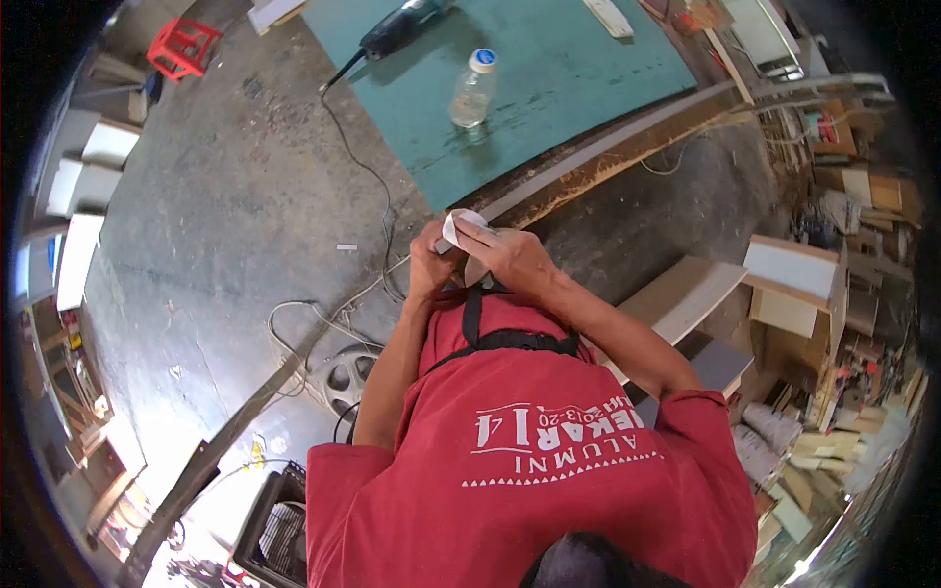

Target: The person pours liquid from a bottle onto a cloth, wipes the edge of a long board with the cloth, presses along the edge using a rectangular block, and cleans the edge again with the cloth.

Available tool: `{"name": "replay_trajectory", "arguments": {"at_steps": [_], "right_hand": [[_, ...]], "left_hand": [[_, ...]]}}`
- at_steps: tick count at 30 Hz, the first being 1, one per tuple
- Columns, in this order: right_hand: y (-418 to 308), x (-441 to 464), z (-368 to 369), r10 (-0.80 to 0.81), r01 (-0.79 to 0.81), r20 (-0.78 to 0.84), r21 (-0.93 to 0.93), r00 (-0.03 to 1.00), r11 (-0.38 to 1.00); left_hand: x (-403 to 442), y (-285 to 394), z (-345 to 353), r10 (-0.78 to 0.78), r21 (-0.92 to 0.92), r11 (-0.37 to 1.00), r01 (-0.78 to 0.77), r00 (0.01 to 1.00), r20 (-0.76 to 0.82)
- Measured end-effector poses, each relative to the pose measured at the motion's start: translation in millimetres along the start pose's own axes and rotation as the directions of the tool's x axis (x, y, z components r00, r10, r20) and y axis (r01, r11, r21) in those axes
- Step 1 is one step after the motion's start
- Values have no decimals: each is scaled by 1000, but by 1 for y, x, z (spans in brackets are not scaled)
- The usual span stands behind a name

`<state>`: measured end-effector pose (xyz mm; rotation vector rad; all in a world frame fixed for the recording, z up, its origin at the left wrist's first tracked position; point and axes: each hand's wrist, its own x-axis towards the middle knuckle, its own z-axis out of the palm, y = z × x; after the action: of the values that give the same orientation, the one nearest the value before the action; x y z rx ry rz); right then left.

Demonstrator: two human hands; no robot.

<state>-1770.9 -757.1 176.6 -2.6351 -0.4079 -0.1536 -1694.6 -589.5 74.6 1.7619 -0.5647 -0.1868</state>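
My right hand (515,260) is closed with its fingers pressed on a folded white sheet (461,225), paper or cloth, in front of my waist. Close beside it, my left hand (429,260) is curled shut. A small greyish edge shows between the two hands, but what the left hand grips is mostly hidden. Just beyond the hands lies the near corner of a teal-topped worktable (431,167). On that table stands a clear bottle (472,93) with a blue and white cap.
A corded power tool (407,24) lies on the table, its cable (368,167) trailing to the floor. A red stool (183,47) is at the far left. Boards (676,299) lean at my right, near stacked wood offcuts. A black crate (274,529) sits at lower left.
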Motion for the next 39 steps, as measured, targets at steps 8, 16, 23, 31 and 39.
{"name": "replay_trajectory", "arguments": {"at_steps": [8, 16, 23, 31, 39], "right_hand": [[21, -26, 6, 182, -188, -52, -146, 982, 971], [213, -72, -78, 456, -592, -395, -370, 798, 716], [148, -57, -55, 655, -718, -321, -142, 685, 681], [299, -82, -115, 660, -827, -511, -229, 551, 513], [249, -74, -94, 476, -687, -602, -173, 641, 706]], "left_hand": [[-2, 3, -2, -35, 63, 997, 32, 999, 42], [-1, 9, -4, -150, 0, 989, 150, 985, 83], [3, 9, -4, -48, 98, 994, 40, 996, 75], [0, 4, -5, -101, 87, 992, 94, 991, 83], [-2, 14, -8, -204, 94, 976, 194, 973, 105]]}}
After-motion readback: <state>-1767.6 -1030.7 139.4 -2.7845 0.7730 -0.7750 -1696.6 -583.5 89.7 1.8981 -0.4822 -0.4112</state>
